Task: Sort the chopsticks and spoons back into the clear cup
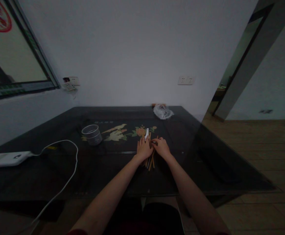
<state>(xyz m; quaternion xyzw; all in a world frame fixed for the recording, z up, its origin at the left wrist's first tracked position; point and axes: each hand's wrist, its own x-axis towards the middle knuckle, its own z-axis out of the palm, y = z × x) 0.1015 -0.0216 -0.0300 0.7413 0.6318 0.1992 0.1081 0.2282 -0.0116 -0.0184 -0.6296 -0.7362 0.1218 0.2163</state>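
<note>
A loose bundle of wooden chopsticks lies on the dark table in front of me, its ends fanned toward my body. My left hand rests on the bundle with fingers stretched forward and a little apart. Just beyond those fingers, the white handle of what looks like a spoon sticks out; its other end is hidden. From the right, my right hand reaches in with bent fingers, closed on chopsticks at the bundle's upper part. The exact grip is hard to see in the dim light.
A clear plastic tub stands left of my hands. A white power bank with a white cable lies farther left. A crumpled plastic bag sits at the table's back edge by the wall. A dark flat object lies right.
</note>
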